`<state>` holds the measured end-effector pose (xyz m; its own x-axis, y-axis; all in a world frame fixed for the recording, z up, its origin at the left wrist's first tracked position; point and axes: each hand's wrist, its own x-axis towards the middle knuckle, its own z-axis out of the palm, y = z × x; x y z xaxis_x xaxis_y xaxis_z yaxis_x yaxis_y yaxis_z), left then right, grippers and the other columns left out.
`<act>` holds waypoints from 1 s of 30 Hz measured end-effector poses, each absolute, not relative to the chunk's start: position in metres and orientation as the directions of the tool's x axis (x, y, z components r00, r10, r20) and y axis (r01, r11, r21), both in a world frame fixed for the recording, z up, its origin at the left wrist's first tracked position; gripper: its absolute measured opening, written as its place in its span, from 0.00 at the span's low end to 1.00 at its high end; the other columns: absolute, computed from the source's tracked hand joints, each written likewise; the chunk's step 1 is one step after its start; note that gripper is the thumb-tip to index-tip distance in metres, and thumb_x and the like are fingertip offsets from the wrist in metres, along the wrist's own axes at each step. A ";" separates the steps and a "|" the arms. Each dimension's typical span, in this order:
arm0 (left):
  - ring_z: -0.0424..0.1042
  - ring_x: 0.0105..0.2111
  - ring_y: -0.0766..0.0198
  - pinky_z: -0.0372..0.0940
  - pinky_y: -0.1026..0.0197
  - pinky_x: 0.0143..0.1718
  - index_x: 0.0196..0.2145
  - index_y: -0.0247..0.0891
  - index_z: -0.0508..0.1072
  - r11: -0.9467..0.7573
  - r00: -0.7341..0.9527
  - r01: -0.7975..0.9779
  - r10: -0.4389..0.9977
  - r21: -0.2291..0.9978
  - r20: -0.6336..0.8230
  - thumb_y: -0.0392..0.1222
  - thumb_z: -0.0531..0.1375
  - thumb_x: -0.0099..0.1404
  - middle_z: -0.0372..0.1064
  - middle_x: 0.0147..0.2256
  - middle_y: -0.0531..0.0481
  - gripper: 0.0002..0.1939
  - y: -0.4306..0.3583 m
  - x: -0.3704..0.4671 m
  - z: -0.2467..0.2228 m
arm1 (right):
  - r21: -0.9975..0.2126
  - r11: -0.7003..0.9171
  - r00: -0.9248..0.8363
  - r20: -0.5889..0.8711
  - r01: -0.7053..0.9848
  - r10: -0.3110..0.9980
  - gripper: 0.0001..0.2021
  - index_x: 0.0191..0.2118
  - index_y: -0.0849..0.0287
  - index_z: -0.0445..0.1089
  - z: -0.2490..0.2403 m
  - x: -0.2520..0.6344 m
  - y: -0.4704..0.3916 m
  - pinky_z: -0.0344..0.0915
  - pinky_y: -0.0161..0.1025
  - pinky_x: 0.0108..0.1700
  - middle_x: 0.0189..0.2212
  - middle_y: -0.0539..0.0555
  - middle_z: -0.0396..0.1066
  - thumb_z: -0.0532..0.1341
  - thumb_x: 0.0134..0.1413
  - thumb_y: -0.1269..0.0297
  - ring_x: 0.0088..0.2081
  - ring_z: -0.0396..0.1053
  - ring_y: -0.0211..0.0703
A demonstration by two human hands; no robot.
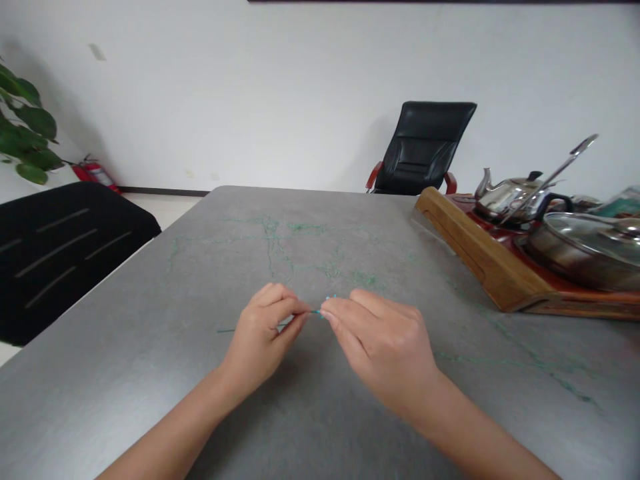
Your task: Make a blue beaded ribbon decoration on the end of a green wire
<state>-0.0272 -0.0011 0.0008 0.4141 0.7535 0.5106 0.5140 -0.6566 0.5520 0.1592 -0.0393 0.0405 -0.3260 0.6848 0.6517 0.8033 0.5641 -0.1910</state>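
Note:
Both hands meet above the grey table, pinching a thin green strand (pixel 315 311) that spans the small gap between their fingertips. My left hand (pixel 265 327) is closed, thumb against forefinger, on one end. A thin, straight dark-green piece (pixel 226 331) sticks out to its left; whether it is part of the same strand I cannot tell. My right hand (pixel 385 333) is closed on the other end, with small turquoise bits showing at its fingertips. Loose, tangled green thread (pixel 273 230) lies on the table beyond the hands, and more thread (pixel 540 363) trails off to the right.
On the right of the table (pixel 125 347) stands a wooden tea tray (pixel 465 257) bearing a steel kettle (pixel 515 197) and a glass-lidded pan (pixel 590 257). A black chair (pixel 430 143) is behind the table, another chair (pixel 65 247) at left. A plant (pixel 30 127) and fire extinguisher (pixel 97 175) are further left.

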 end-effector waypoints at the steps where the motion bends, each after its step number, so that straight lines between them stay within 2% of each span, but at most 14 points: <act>1: 0.67 0.33 0.63 0.61 0.60 0.35 0.34 0.39 0.76 -0.677 0.449 0.509 0.735 0.531 0.508 0.34 0.58 0.67 0.69 0.31 0.50 0.07 -0.001 -0.027 0.001 | -0.201 0.551 -0.326 0.628 0.810 0.707 0.14 0.29 0.58 0.74 0.041 0.162 -0.037 0.53 0.36 0.27 0.20 0.49 0.65 0.55 0.63 0.69 0.22 0.62 0.35; 6: 0.67 0.34 0.62 0.60 0.59 0.37 0.34 0.40 0.76 -0.701 0.549 0.461 0.707 0.544 0.446 0.36 0.57 0.68 0.70 0.31 0.50 0.07 -0.001 -0.028 0.003 | -0.327 0.478 -0.298 0.472 0.815 0.830 0.12 0.33 0.55 0.75 0.040 0.171 -0.027 0.56 0.35 0.31 0.24 0.50 0.71 0.56 0.64 0.65 0.27 0.67 0.37; 11: 0.68 0.34 0.63 0.60 0.59 0.40 0.34 0.41 0.77 -0.693 0.586 0.378 0.693 0.615 0.421 0.36 0.59 0.67 0.71 0.31 0.51 0.07 -0.001 -0.029 0.008 | -0.536 0.446 -0.219 0.434 0.717 0.874 0.08 0.33 0.55 0.76 0.039 0.177 -0.015 0.57 0.34 0.33 0.26 0.49 0.73 0.59 0.61 0.66 0.29 0.67 0.37; 14: 0.68 0.35 0.63 0.60 0.60 0.40 0.34 0.42 0.77 -0.679 0.583 0.330 0.693 0.655 0.424 0.36 0.60 0.66 0.72 0.30 0.51 0.06 -0.002 -0.029 0.011 | -0.631 0.392 -0.165 0.388 0.669 0.907 0.07 0.32 0.55 0.77 0.035 0.180 -0.008 0.53 0.34 0.29 0.20 0.46 0.67 0.62 0.58 0.65 0.23 0.61 0.35; 17: 0.68 0.35 0.63 0.61 0.60 0.40 0.33 0.42 0.78 -0.661 0.565 0.291 0.702 0.692 0.433 0.36 0.61 0.65 0.72 0.29 0.52 0.06 -0.002 -0.030 0.013 | -0.758 0.289 -0.129 0.265 0.585 0.956 0.07 0.30 0.56 0.77 0.028 0.182 -0.001 0.47 0.35 0.25 0.16 0.44 0.56 0.62 0.55 0.62 0.20 0.53 0.34; 19: 0.68 0.34 0.63 0.61 0.60 0.40 0.33 0.43 0.78 -0.644 0.541 0.281 0.719 0.712 0.437 0.36 0.61 0.65 0.72 0.29 0.52 0.06 -0.002 -0.031 0.013 | -0.826 0.219 -0.130 0.178 0.519 0.976 0.08 0.29 0.58 0.76 0.021 0.182 0.004 0.44 0.35 0.24 0.15 0.43 0.50 0.63 0.53 0.60 0.20 0.50 0.33; 21: 0.69 0.34 0.63 0.61 0.60 0.39 0.33 0.43 0.79 -0.625 0.498 0.285 0.744 0.726 0.445 0.36 0.61 0.65 0.71 0.29 0.52 0.06 -0.002 -0.031 0.012 | -0.884 0.160 -0.142 0.107 0.439 0.984 0.09 0.28 0.59 0.75 0.012 0.181 0.010 0.43 0.35 0.24 0.15 0.42 0.49 0.62 0.51 0.60 0.20 0.48 0.33; 27: 0.69 0.32 0.63 0.62 0.61 0.36 0.30 0.42 0.78 -0.551 0.260 0.366 0.834 0.750 0.486 0.38 0.62 0.64 0.71 0.28 0.52 0.06 0.001 -0.032 0.009 | -0.988 -0.028 -0.253 -0.067 0.154 0.965 0.07 0.23 0.60 0.68 -0.012 0.166 0.015 0.48 0.33 0.27 0.18 0.43 0.57 0.62 0.44 0.63 0.22 0.51 0.32; 30: 0.69 0.31 0.63 0.62 0.61 0.35 0.29 0.40 0.77 -0.508 0.179 0.386 0.860 0.770 0.477 0.38 0.61 0.63 0.71 0.28 0.52 0.06 0.003 -0.032 0.007 | -0.995 -0.098 -0.300 -0.104 0.034 0.948 0.10 0.22 0.59 0.63 -0.018 0.156 0.009 0.48 0.33 0.28 0.19 0.43 0.57 0.64 0.42 0.62 0.23 0.52 0.32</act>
